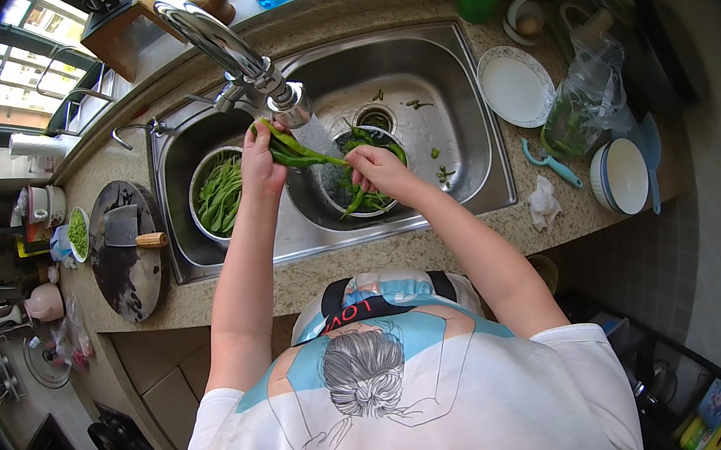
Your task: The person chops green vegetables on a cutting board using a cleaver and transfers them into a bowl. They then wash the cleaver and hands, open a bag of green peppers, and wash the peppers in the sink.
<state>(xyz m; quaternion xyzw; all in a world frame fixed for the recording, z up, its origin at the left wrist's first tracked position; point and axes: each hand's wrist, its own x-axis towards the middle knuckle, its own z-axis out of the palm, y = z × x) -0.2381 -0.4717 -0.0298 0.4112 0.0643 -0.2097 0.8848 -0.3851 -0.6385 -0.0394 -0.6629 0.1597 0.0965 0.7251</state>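
Observation:
Several long green peppers (pixel 298 152) lie in my left hand (pixel 264 161), just below the chrome faucet (pixel 291 103). The fingers of my right hand (pixel 378 171) pinch the stem end of these peppers. Water runs from the faucet into a round bowl (pixel 397 206) in the right basin, where more green peppers (pixel 356 204) lie, partly hidden by my right hand. Bits of pepper stems (pixel 445 175) are scattered on the basin floor by the drain (pixel 376 118). A white bowl of leafy greens (pixel 219 196) stands in the left basin, beside my left forearm.
On the left counter, a cleaver (pixel 122 226) lies on a round chopping board (pixel 148 279). To the right are a white plate (pixel 515 86), a peeler (pixel 554 165), a crumpled tissue (pixel 543 203), stacked bowls (pixel 621 175) and a plastic bag of greens (pixel 568 123). A knife block (pixel 119 33) stands by the window.

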